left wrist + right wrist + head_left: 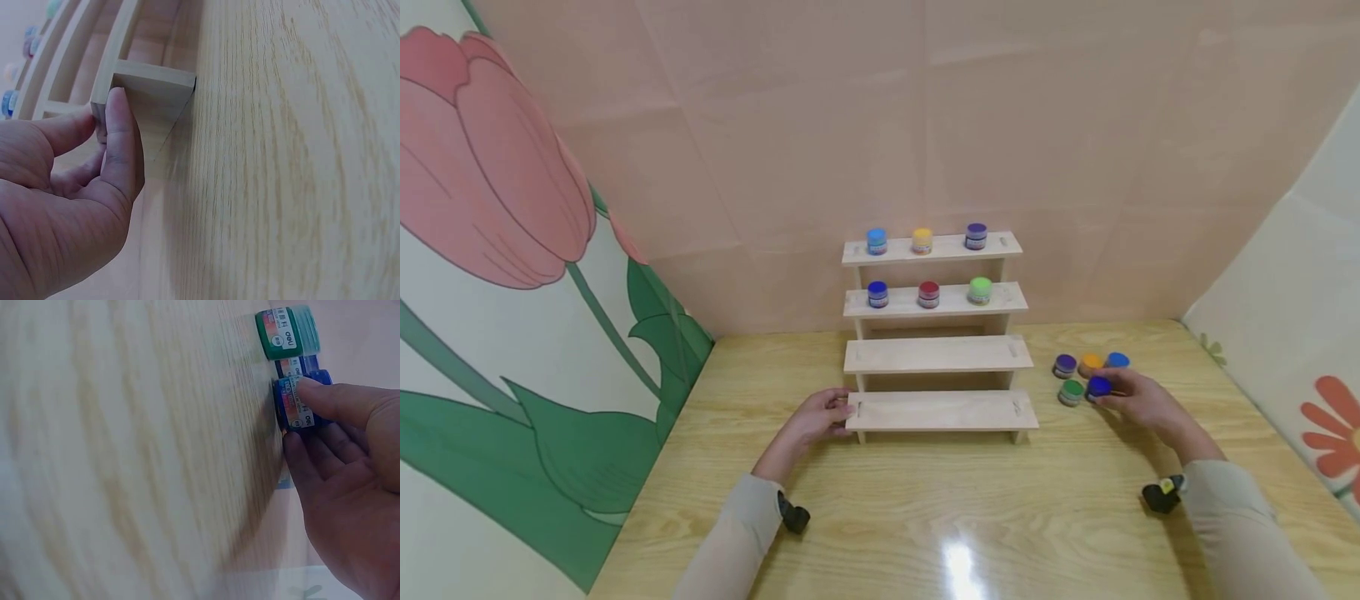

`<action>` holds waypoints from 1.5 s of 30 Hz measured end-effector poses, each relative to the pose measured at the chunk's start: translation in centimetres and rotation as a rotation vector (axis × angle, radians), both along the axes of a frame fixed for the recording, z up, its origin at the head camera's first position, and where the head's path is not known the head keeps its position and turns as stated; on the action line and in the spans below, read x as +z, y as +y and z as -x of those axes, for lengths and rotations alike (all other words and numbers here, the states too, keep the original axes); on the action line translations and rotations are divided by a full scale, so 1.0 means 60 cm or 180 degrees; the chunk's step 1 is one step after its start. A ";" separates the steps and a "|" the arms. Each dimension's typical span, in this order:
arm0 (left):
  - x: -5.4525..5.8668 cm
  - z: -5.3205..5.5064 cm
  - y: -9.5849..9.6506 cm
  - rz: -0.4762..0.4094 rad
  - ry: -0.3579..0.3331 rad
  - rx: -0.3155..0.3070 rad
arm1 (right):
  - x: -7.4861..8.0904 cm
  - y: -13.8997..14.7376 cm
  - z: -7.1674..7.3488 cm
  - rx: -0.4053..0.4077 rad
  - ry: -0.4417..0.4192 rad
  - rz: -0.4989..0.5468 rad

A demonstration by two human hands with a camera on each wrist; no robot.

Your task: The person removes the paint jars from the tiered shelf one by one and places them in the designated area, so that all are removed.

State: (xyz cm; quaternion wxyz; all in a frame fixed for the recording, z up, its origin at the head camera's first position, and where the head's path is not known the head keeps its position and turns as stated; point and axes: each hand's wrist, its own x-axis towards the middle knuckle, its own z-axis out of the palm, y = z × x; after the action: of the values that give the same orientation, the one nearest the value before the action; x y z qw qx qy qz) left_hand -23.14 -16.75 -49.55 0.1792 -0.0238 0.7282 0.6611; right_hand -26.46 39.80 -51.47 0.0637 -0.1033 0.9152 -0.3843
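Nearest, the left sleeve (730, 533) and the right sleeve (1240, 525) reach over the table (880, 517) toward the rack (925, 356), one on either side of it, each with a small black device (794, 515) at the wrist. A patch of glare (958, 567) shines on the table in front of the rack.

At the rack's left end, the left hand (812, 414) pinches the corner of the bottom step (940, 412), thumb at the upper side and a finger at the underside.

Right of the rack, the right hand (1146, 402) holds the dark blue jar (1099, 388) between thumb and fingers, its span narrow around it; whether that jar touches the table I cannot tell. Just beside it, on the side toward the rack, stands the green jar (1071, 393). Behind these two, going outward from the rack, come the purple jar (1064, 366), the orange jar (1090, 363) and the bright blue jar (1117, 360).

Left to right, the rack's third step up bears a second dark blue jar (877, 295), the red jar (928, 294) and the lime jar (980, 291). Its top step bears the sky blue jar (876, 242), the yellow jar (922, 242) and the violet jar (976, 237).

Behind the rack hangs a pink sheet (812, 125); left of it stands a tulip panel (520, 167), right of it a white panel (1300, 275) with a red flower (1337, 429).
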 end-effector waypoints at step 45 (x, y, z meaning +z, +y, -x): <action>0.001 0.000 0.005 -0.0003 -0.0026 0.0081 | 0.254 -0.224 0.035 0.0141 0.0583 0.0396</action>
State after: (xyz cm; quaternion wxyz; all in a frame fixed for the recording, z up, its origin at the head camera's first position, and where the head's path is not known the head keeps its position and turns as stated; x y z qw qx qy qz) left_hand -23.12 -16.46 -49.46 0.1738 -0.0357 0.7268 0.6636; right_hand -28.56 26.39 -36.24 -0.0182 -0.1620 0.8890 -0.4278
